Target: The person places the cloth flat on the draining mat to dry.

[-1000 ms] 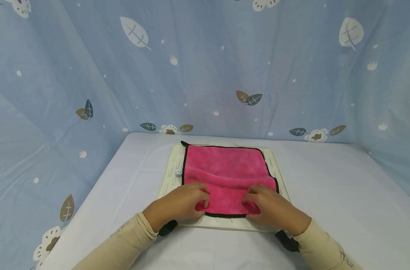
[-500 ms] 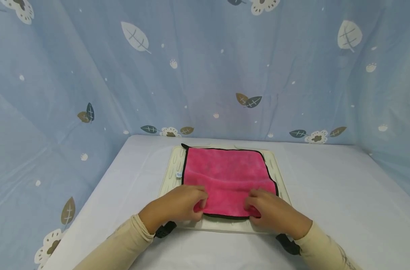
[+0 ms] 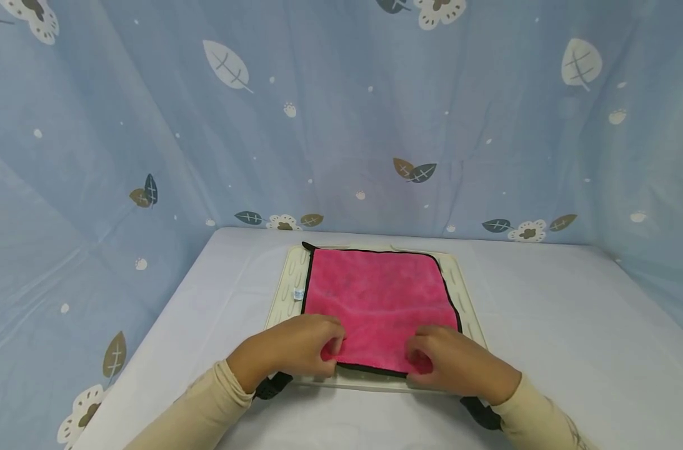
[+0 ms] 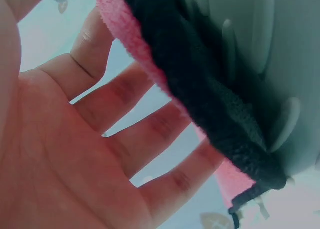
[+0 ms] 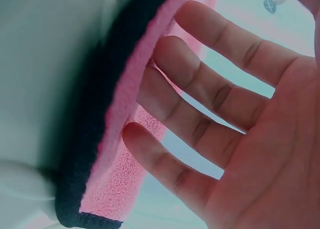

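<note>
A pink plush cloth [image 3: 380, 287] with black trim lies over a cream ridged tray [image 3: 287, 300]. Its near edge lies between my two hands. My left hand [image 3: 299, 345] holds that edge near its left corner, fingers bent over the pink side. At the right end of the same edge, my right hand [image 3: 459, 359] grips the cloth, its fingertips [image 5: 172, 51] on the plush. Both thumbs' contact is mostly out of the wrist views. In the left wrist view the black trim [image 4: 185, 84] looks slightly raised above the tray.
The tray sits on a white-covered table [image 3: 549, 325]. A blue curtain [image 3: 341, 112] printed with leaves and flowers rises behind the table and along both sides. A small white tag [image 3: 299, 294] sticks out from the cloth's left edge.
The cloth's near edge has shifted toward me with both hands. The fold across its middle has flattened to a faint ripple. The head view has tilted slightly upward.
</note>
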{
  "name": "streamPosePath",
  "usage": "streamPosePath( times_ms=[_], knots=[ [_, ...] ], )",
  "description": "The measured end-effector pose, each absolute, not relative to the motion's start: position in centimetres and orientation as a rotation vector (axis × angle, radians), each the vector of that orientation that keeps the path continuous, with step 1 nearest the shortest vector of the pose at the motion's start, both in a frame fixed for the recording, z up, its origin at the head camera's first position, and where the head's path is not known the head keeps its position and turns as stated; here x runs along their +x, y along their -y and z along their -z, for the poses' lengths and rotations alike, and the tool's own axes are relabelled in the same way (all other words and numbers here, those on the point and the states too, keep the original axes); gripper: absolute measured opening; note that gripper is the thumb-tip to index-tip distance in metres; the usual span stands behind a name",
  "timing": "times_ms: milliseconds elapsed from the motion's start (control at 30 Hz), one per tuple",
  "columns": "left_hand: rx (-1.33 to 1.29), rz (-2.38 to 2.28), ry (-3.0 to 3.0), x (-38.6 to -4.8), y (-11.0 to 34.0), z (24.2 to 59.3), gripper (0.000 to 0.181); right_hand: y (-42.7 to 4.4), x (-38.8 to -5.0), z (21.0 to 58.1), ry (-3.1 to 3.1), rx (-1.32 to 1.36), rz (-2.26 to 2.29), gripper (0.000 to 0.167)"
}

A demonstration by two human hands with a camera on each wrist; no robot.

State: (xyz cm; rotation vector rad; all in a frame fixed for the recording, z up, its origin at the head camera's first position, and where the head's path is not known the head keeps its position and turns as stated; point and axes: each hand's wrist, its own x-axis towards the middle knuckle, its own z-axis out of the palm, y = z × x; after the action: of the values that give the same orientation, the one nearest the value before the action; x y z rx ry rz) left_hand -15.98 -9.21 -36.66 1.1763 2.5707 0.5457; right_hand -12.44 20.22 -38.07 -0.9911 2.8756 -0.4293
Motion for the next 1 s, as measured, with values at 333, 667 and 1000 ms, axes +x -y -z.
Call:
streamPosePath(
  times_ms=[333, 667, 1000],
  knots=[
    [1.186, -0.555, -2.556, -16.11, 9.43, 36.38, 0.018, -20.19, -12.45, 37.93, -2.907, -1.082, 0.381, 0.017],
    [1.152, -0.502, -2.575, -15.93, 9.29, 36.15, 0.018, -20.28, -12.15, 37.32, -2.849, -1.075, 0.414, 0.012],
    [1.149, -0.456, -2.586, -15.37, 9.28, 36.08, 0.02, -20.12, -12.22, 37.68, -2.776, -1.01, 0.464, 0.021]
  ],
)
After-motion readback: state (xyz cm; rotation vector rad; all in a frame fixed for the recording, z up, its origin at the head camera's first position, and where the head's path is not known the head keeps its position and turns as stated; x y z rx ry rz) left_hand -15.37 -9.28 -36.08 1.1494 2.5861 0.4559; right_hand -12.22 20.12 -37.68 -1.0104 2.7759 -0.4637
